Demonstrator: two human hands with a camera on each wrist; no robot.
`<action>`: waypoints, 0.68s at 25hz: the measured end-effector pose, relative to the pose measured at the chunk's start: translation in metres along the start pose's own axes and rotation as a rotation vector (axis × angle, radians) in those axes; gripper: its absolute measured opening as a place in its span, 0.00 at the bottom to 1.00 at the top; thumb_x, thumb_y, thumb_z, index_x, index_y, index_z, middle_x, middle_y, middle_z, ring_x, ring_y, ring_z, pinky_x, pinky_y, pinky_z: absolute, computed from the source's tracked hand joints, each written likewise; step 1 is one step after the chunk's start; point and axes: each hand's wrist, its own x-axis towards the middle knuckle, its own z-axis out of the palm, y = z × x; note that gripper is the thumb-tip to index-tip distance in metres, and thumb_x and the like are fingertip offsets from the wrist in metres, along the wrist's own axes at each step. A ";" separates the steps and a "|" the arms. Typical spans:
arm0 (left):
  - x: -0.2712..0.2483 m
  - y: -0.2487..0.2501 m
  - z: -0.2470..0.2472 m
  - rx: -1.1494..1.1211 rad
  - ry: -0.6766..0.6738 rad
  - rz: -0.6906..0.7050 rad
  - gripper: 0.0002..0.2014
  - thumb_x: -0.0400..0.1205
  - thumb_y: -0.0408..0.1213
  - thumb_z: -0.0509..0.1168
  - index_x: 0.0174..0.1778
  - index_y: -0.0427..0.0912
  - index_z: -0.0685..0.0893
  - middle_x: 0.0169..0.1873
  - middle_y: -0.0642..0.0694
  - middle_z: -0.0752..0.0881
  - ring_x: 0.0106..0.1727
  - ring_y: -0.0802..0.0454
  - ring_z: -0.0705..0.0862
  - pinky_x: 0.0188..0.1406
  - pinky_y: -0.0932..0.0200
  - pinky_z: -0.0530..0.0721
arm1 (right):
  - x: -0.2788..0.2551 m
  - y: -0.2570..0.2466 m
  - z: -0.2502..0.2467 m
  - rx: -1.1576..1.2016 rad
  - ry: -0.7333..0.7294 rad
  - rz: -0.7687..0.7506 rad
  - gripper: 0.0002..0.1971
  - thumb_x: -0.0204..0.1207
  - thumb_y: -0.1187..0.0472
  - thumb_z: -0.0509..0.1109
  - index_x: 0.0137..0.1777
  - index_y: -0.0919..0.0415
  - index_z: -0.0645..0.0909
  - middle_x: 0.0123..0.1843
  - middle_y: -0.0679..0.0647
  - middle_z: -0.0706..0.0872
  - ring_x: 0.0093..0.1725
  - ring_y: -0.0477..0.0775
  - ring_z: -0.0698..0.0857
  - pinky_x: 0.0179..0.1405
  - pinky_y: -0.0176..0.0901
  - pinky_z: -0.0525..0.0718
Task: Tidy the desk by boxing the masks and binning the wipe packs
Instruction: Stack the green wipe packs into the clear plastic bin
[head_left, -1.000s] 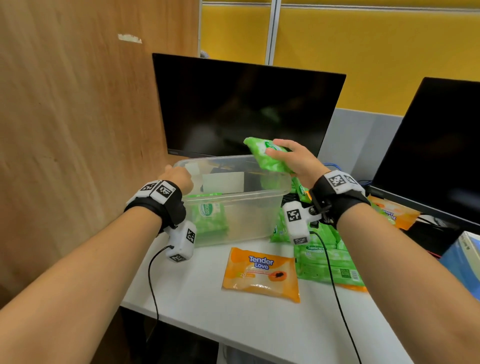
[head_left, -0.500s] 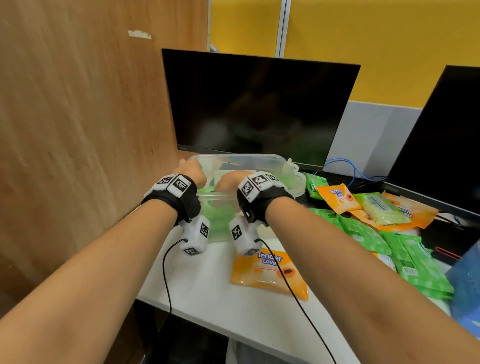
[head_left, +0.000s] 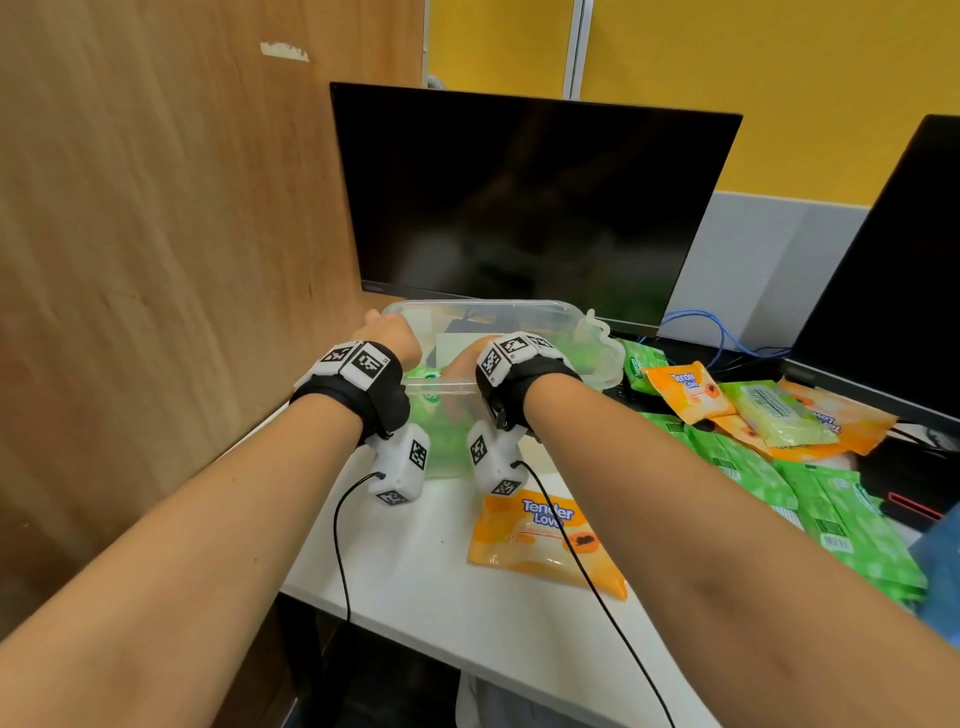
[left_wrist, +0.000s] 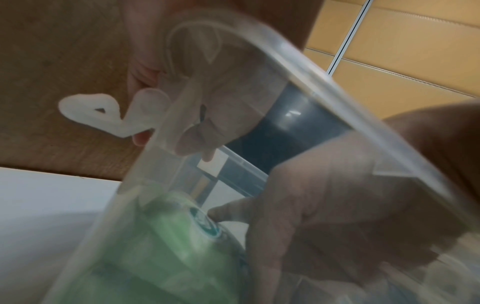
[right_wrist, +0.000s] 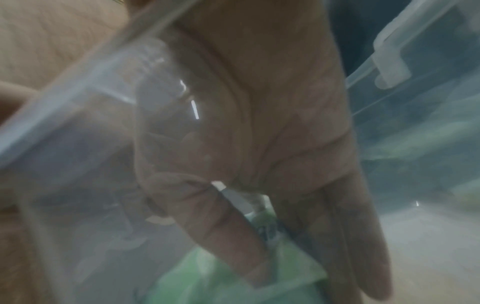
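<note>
The left grip (head_left: 395, 338) is clamping the rim of the clear bin (head_left: 519, 305). Inside it, the right grip (right_wrist: 259, 123) is pinching a green wipe pack (left_wrist: 168, 246).

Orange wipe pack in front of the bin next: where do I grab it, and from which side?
Come from above and pinch the orange wipe pack across its short width, near its left end: it lies flat, and a cable crosses its right half.

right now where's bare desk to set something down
Bare desk lies front-left, bordered by the wooden partition, the bin and the orange pack. A strip runs along the front edge too. Right of the orange pack it is crowded: a pile of packs reaches the second monitor.
</note>
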 end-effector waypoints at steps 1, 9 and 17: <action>0.000 0.000 0.000 0.005 0.000 0.000 0.24 0.82 0.30 0.55 0.76 0.43 0.69 0.73 0.37 0.66 0.66 0.34 0.77 0.66 0.47 0.76 | 0.009 -0.001 0.003 0.003 -0.033 -0.015 0.19 0.75 0.51 0.71 0.65 0.54 0.82 0.61 0.58 0.85 0.54 0.58 0.81 0.51 0.44 0.78; 0.007 0.001 0.003 0.062 -0.018 -0.008 0.23 0.83 0.32 0.56 0.76 0.43 0.71 0.74 0.37 0.65 0.69 0.32 0.76 0.71 0.43 0.75 | 0.024 0.039 -0.011 0.044 0.473 0.083 0.10 0.76 0.65 0.58 0.50 0.62 0.81 0.49 0.61 0.85 0.53 0.66 0.85 0.42 0.48 0.76; 0.015 0.002 0.006 0.093 -0.013 -0.027 0.23 0.83 0.34 0.57 0.77 0.43 0.71 0.74 0.37 0.65 0.68 0.31 0.75 0.70 0.43 0.75 | -0.003 0.177 0.042 0.201 0.130 0.438 0.21 0.80 0.59 0.64 0.72 0.61 0.76 0.69 0.61 0.80 0.60 0.60 0.80 0.61 0.48 0.79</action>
